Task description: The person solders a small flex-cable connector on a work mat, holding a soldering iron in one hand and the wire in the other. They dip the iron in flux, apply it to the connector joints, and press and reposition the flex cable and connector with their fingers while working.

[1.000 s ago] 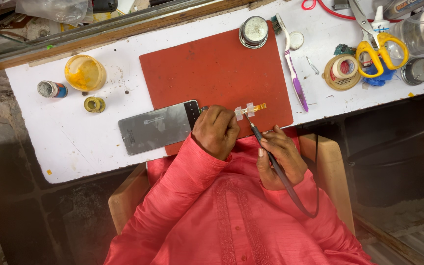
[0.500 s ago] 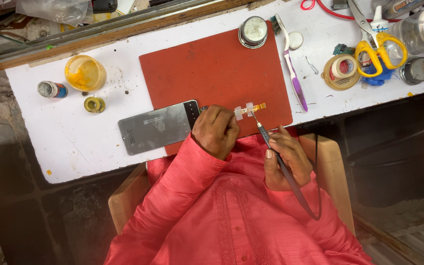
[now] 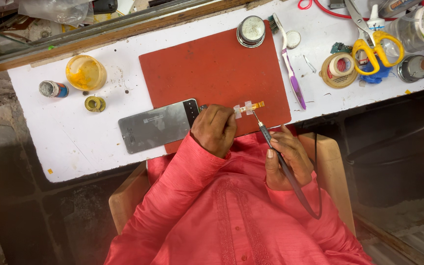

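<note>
- One left hand [image 3: 215, 128] curled into a loose fist, knuckles down on the near edge of the one red work mat [image 3: 212, 68], fingertips pinching or pressing the small flex part [image 3: 249, 106]; exact grip hidden under the fingers.
- One right hand [image 3: 286, 158] closed around one soldering iron [image 3: 267, 137], held like a pen, tip touching the flex part near its middle.
- Flex part: one small orange strip with two pale tape pieces across it, lying near the mat's near-right corner, just beside the left fingertips.
- One phone [image 3: 158, 125] face down, grey back, half on the mat's near-left corner, half on the white table [image 3: 74, 142]; touches the left hand's side.
- One thin dark cable [image 3: 316, 172] runs from the iron's rear, loops past the right wrist.
- Far edge of the table: one round metal tin [image 3: 251, 30], one purple toothbrush [image 3: 290, 73], one tape roll [image 3: 338, 67], one pair of yellow-handled scissors [image 3: 375, 46].
- Left of the mat: one yellow-stained cup [image 3: 85, 72], one small canister [image 3: 52, 89], one small yellow spool [image 3: 94, 103].
- Open room: middle and far part of the mat bare; white table bare near the left front edge.
- Both hands sit right at the table's near edge, forearms off it.
</note>
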`<state>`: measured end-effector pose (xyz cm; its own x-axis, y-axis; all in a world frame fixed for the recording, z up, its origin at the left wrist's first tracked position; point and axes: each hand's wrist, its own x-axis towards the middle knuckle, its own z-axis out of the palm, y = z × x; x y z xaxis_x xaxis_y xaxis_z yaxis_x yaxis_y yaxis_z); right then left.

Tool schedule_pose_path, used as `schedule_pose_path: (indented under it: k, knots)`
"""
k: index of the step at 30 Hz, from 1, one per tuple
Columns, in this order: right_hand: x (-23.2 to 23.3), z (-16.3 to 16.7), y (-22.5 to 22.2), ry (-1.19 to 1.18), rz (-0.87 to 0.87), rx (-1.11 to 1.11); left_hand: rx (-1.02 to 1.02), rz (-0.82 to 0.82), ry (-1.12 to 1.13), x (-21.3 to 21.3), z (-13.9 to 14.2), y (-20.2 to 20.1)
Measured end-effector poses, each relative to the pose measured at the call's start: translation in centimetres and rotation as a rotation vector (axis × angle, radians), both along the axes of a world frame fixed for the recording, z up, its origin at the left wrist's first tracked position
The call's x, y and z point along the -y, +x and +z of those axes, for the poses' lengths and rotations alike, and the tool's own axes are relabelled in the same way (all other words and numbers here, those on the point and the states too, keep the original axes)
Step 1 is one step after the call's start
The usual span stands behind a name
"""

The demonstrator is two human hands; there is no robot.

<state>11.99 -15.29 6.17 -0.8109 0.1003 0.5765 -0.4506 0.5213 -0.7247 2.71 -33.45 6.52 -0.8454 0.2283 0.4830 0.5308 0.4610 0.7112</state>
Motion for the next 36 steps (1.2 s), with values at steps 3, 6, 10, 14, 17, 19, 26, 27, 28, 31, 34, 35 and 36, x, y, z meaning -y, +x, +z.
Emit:
schedule_pose_path:
  k: [3,6,10,14,17,19,26,27,28,31,34,35,36]
  knots:
    - [-0.3,0.2,0.0,0.017,0.004,-0.003,0.002,0.005,-0.01,0.0,0.2,0.0]
    - [-0.2,-0.1,0.1,-0.014,-0.03,-0.037,0.006,0.015,-0.013,0.0,0.3,0.0]
    - [0.3,-1.3,0.3,-0.183,-0.123,-0.035,0.016,0.009,-0.011,0.0,0.3,0.0]
    - [-1.1,-2.3,0.2,-0.698,-0.054,0.106,-0.003,0.017,-0.009,0.0,0.2,0.0]
    - [-3.6,-2.3,-0.3,-1.046,0.085,0.112,0.006,0.017,-0.011,-0.1,0.1,0.1]
    - [-5.1,-1.9,-0.6,-1.101,0.117,0.099,0.008,0.024,-0.019,-0.2,0.1,0.0]
    - [-6.6,-1.0,-2.4,-1.331,0.194,0.33,-0.016,0.039,-0.02,-0.4,-0.4,0.2]
    - [-6.6,-1.0,-3.1,-1.357,0.214,0.377,-0.022,0.043,-0.017,-0.4,-0.5,0.2]
    - [-6.5,-1.2,-3.8,-1.382,0.233,0.426,-0.028,0.046,-0.013,-0.5,-0.5,0.2]
    - [-5.9,-1.6,-6.1,-1.436,0.232,0.572,-0.024,0.047,-0.017,-0.5,-0.5,0.1]
    - [-5.1,-1.5,-7.8,-1.427,0.206,0.647,-0.03,0.031,-0.01,-0.3,-0.3,0.1]
    - [-4.9,-1.4,-8.2,-1.416,0.196,0.66,-0.028,0.034,-0.016,-0.3,-0.3,0.1]
    - [-4.8,-1.2,-8.5,-1.412,0.196,0.693,-0.023,0.036,-0.022,-0.2,-0.2,0.2]
